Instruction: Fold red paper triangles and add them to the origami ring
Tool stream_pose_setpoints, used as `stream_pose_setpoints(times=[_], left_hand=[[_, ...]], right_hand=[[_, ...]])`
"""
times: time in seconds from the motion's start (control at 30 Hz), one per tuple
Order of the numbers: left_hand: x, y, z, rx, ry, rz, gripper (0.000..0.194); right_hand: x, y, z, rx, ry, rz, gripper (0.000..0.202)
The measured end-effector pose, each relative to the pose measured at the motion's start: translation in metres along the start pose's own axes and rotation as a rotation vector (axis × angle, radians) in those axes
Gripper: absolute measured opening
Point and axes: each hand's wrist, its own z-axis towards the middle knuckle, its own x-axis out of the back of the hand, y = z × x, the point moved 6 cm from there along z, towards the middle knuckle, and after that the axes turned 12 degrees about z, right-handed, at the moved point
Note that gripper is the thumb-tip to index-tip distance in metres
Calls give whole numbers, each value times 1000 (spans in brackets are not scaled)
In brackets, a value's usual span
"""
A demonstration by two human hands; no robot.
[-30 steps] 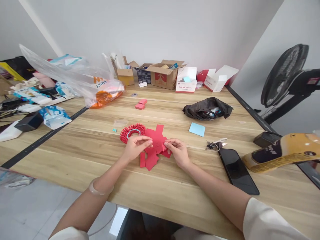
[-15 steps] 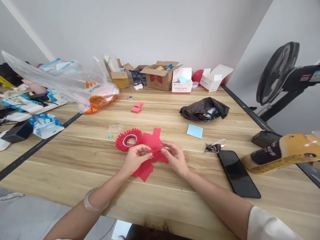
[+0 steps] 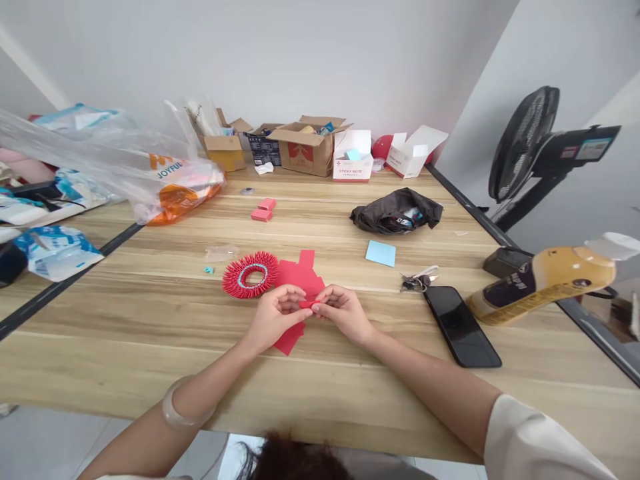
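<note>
Between my fingertips is a small folded piece of red paper (image 3: 309, 304). My left hand (image 3: 278, 315) pinches it from the left with thumb and fingers, and my right hand (image 3: 345, 312) pinches its other end. Both hands hover over a loose pile of red paper sheets (image 3: 295, 272) on the table. Just left of the pile lies a ring of red folded paper pieces (image 3: 231, 275) with a light blue inner edge. My hands partly hide the pile.
A blue sticky note pad (image 3: 381, 253), keys (image 3: 414, 283), a phone (image 3: 463, 327) and a tilted drink bottle (image 3: 545, 280) lie to the right. Behind are a black plastic bag (image 3: 395, 212), pink paper blocks (image 3: 262, 215), a clear bag (image 3: 175, 187) and cardboard boxes (image 3: 303, 157).
My hands have drawn closer together, and the red paper between them now looks smaller and narrower. The whole view has shifted slightly.
</note>
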Motion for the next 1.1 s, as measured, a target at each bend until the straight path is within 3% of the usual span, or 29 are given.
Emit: stream_pose_setpoints(times=[0.1,0.23,0.37,0.53,0.73,0.83,0.9,1.0,1.1], left_hand=[[3,6,-2,-122,27,119,22],[11,25,-11,-459,194,530,0],[8,37,-21,-733,226,737,10],[1,39,-24,-829,169,744,13],[1,37,-24,-897,222,753,17],[-2,38,-26,-884,187,731,19],[0,39,-23,-806,181,670,21],[14,34,-6,-506,230,475,19],[12,20,13,-158,51,163,14]], right_hand=[[-2,-2,-2,17,-11,-22,17],[-4,-5,-4,21,6,3,21],[-7,-1,-6,-5,26,104,24],[-6,3,-8,-27,52,152,22],[-7,1,-8,-25,61,199,20],[-5,2,-7,-11,79,183,19],[-2,3,-5,-2,109,177,18],[3,3,-3,9,164,179,20],[6,3,-2,16,191,158,20]])
